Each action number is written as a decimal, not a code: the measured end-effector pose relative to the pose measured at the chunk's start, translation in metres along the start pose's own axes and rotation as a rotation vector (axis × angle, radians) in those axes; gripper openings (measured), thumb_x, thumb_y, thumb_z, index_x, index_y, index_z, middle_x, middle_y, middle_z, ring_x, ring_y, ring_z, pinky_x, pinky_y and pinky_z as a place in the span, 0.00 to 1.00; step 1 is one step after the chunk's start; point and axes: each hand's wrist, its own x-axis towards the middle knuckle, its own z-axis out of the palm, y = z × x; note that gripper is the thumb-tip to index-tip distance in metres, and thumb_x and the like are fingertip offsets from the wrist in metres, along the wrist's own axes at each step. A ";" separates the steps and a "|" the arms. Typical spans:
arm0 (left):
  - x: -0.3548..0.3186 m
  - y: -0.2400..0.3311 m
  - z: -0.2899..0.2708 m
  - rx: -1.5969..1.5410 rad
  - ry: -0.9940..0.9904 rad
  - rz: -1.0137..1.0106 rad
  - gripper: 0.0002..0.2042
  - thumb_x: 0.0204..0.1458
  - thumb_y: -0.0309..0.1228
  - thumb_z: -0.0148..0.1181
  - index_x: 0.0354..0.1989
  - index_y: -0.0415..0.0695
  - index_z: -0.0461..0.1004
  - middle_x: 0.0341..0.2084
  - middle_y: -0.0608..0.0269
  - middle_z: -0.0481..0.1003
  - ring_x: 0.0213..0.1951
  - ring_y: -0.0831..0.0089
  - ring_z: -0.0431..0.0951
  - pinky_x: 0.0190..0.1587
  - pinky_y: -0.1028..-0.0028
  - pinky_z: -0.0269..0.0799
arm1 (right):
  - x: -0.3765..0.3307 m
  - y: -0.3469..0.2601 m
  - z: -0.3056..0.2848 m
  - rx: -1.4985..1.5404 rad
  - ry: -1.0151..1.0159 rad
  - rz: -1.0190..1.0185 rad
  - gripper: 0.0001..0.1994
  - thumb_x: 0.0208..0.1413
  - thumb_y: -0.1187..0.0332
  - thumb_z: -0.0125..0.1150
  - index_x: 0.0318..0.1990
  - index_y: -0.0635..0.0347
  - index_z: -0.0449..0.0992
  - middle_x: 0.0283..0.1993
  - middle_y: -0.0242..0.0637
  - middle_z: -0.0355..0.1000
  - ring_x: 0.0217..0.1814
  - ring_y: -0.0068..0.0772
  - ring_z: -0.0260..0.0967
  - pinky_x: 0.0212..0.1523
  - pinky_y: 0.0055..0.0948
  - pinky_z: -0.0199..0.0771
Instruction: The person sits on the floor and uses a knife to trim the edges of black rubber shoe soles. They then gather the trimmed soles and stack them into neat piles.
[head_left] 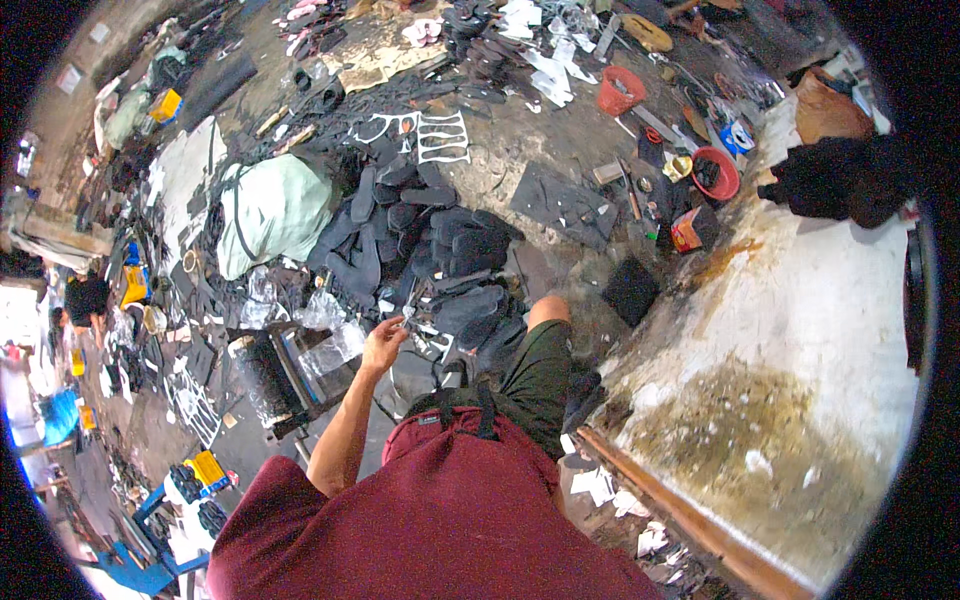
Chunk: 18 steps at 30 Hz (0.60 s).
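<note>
One left hand (383, 347) hangs near the centre of the frame, fingers partly curled and close together, at the lower left edge of a loose heap of dark sole-shaped pieces (468, 240); whether anything sits between the fingertips cannot be told. The right hand is out of view. Crumpled clear plastic (325, 312) lies just left of the hand, and a pale green bundle (280, 205) bulges toward the upper left. The heap, piled unevenly on the littered floor (490, 130), could slide and scatter if a low piece were tugged free. Fingers could also snag the plastic and drag it across the pieces, while a leftward swing of the forearm (343, 430) could knock a nearby black roller (266, 380).
</note>
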 end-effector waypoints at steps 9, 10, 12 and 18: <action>0.125 0.067 0.118 -0.221 0.113 -0.289 0.21 0.55 0.36 0.66 0.56 0.42 0.77 0.32 0.67 0.81 0.33 0.80 0.76 0.38 0.77 0.71 | 0.180 -0.232 -0.038 -0.074 -0.053 0.184 0.15 0.63 0.63 0.58 0.56 0.51 0.74 0.36 0.32 0.76 0.28 0.31 0.73 0.29 0.35 0.75; 0.140 0.086 0.134 -0.212 0.173 -0.304 0.21 0.54 0.37 0.67 0.56 0.42 0.77 0.33 0.65 0.81 0.34 0.79 0.78 0.39 0.77 0.72 | 0.200 -0.277 -0.045 -0.306 0.000 0.151 0.13 0.63 0.62 0.58 0.54 0.51 0.76 0.36 0.33 0.76 0.26 0.31 0.72 0.29 0.35 0.75; 0.146 0.067 0.158 -0.070 0.323 -0.280 0.22 0.53 0.38 0.67 0.55 0.42 0.78 0.34 0.60 0.83 0.37 0.74 0.81 0.43 0.73 0.75 | 0.270 -0.370 -0.071 -0.063 -0.164 0.048 0.05 0.64 0.63 0.57 0.40 0.50 0.75 0.30 0.31 0.73 0.21 0.27 0.68 0.22 0.31 0.68; 0.122 0.112 0.202 0.009 0.152 -0.647 0.20 0.52 0.36 0.64 0.53 0.41 0.78 0.33 0.57 0.84 0.35 0.72 0.82 0.40 0.71 0.76 | 0.249 -0.682 -0.043 -0.020 -0.004 -0.327 0.25 0.64 0.56 0.58 0.67 0.51 0.67 0.52 0.35 0.76 0.43 0.28 0.74 0.35 0.29 0.73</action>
